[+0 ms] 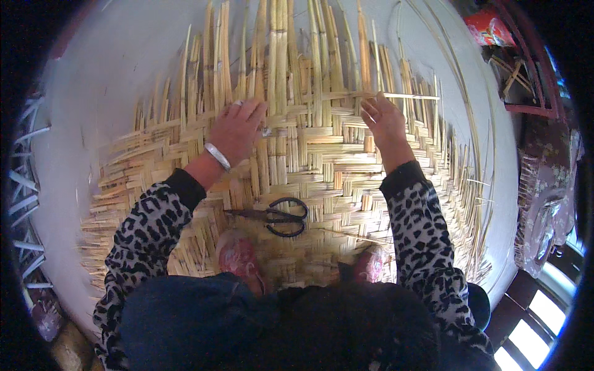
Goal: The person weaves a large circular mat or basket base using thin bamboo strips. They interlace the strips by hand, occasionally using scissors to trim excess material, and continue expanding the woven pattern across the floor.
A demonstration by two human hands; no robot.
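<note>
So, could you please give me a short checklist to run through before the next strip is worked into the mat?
1. Left hand flat on the woven mat, pressing the strips down: ok.
2. Right hand has a hold of the loose horizontal strip at the mat's far edge: ok.
3. Strip fully threaded under the upright strips: cannot tell, the fingers cover that part.
4. Scissors lying shut on the mat, apart from both hands: ok.
5. Both feet resting on the mat's near edge: ok.
</note>
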